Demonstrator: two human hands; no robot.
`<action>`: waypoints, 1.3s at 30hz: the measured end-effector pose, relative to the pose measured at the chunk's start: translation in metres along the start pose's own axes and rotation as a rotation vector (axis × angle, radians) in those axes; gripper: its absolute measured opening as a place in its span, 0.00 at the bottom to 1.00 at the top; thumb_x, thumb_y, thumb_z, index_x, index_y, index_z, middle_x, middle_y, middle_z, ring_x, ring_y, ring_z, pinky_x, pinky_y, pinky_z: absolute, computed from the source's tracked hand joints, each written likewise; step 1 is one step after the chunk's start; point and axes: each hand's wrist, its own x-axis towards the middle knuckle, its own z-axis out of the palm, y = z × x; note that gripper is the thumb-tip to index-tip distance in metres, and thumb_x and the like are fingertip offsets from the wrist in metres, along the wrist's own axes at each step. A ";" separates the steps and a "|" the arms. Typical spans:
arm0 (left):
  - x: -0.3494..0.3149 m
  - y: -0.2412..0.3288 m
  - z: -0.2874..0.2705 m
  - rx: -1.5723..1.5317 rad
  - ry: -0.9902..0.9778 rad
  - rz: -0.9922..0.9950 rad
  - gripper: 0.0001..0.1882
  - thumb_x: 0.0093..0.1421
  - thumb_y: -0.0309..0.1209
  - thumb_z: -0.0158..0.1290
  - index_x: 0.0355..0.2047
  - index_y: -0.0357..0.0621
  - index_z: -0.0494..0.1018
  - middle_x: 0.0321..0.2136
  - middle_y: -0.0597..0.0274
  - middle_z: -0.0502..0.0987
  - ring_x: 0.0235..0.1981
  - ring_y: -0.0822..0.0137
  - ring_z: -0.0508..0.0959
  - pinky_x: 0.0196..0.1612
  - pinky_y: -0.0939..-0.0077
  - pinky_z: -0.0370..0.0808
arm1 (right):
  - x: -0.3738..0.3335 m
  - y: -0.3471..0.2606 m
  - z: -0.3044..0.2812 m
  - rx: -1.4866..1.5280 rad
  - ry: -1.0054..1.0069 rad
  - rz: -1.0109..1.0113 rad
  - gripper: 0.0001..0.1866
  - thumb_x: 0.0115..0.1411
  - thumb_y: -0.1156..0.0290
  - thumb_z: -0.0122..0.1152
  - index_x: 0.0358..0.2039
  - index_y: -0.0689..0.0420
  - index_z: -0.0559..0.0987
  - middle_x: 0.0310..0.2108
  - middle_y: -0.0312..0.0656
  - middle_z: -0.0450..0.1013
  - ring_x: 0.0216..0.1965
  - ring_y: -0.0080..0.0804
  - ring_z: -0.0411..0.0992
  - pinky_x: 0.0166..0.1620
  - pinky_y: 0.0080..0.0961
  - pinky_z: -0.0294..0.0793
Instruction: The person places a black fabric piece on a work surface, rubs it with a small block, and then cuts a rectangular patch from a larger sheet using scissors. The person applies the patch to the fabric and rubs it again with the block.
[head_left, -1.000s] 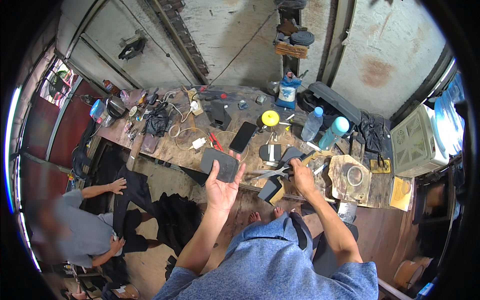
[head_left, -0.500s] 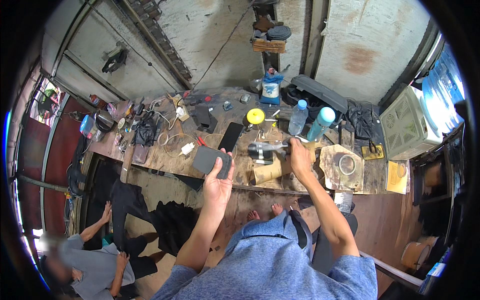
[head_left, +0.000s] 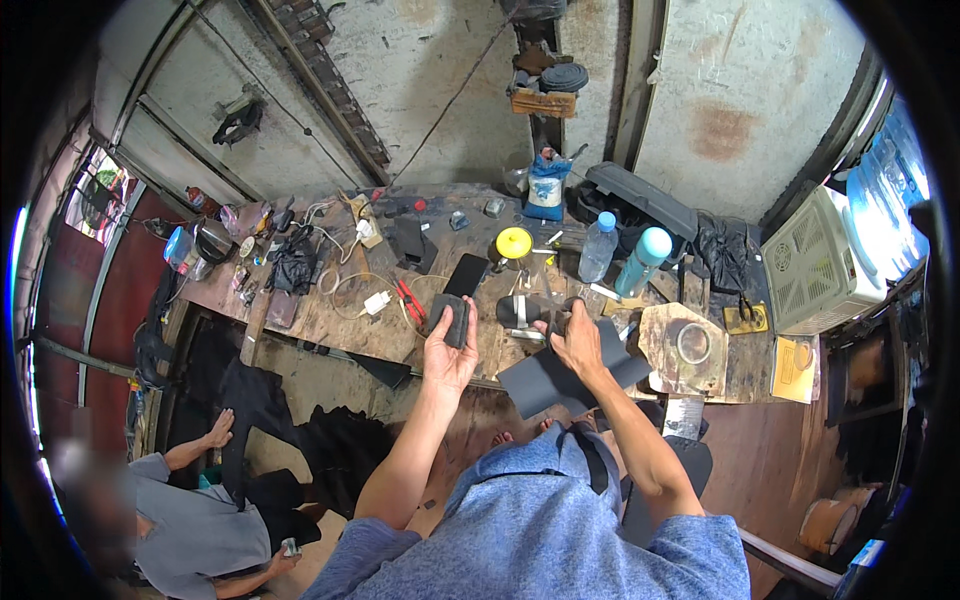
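Observation:
My left hand (head_left: 452, 352) is closed around a dark grey flat pad (head_left: 450, 319), held up at the bench's front edge. To the right, my right hand (head_left: 579, 345) has its fingers closed on something dark that I cannot make out. Below it a dark grey sheet (head_left: 540, 384) lies tilted, partly past the bench edge and partly covered by the hand. Just left of the right hand lies a black rounded object (head_left: 512, 311) with a pale band. A black phone (head_left: 466, 273) and red-handled pliers (head_left: 409, 301) lie beyond my left hand.
On the wooden bench (head_left: 350, 335) stand a clear bottle (head_left: 597, 247), a turquoise bottle (head_left: 643, 262) and a yellow-lidded container (head_left: 514, 243). A white charger (head_left: 376, 303) and cables lie left. A stained board (head_left: 685, 350) is at right. Another person (head_left: 200, 520) sits at lower left.
My left hand has shifted right, turning the pad. My right hand has moved down and left. A dark sheet shows where a tan roll lay, and a silvery tool no longer shows clearly.

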 end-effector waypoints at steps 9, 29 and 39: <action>-0.041 -0.058 0.019 0.375 0.022 0.276 0.21 0.71 0.33 0.60 0.62 0.46 0.73 0.58 0.63 0.81 0.57 0.65 0.81 0.63 0.60 0.79 | -0.034 -0.048 -0.052 0.100 -0.250 0.040 0.27 0.60 0.42 0.71 0.32 0.58 0.84 0.20 0.49 0.77 0.24 0.47 0.77 0.33 0.44 0.73; -0.059 -0.088 0.045 0.422 0.103 0.348 0.14 0.71 0.36 0.61 0.52 0.44 0.78 0.48 0.61 0.83 0.48 0.64 0.83 0.53 0.66 0.82 | -0.015 -0.100 -0.085 0.004 -0.582 -0.277 0.40 0.56 0.25 0.66 0.33 0.59 0.81 0.19 0.51 0.76 0.28 0.56 0.81 0.36 0.49 0.77; -0.057 -0.086 0.050 0.345 0.071 0.220 0.11 0.73 0.35 0.58 0.51 0.45 0.78 0.46 0.60 0.85 0.49 0.63 0.83 0.51 0.61 0.83 | -0.015 -0.078 -0.080 0.207 -0.671 -0.198 0.36 0.58 0.32 0.70 0.30 0.60 0.82 0.19 0.50 0.76 0.26 0.53 0.79 0.32 0.47 0.74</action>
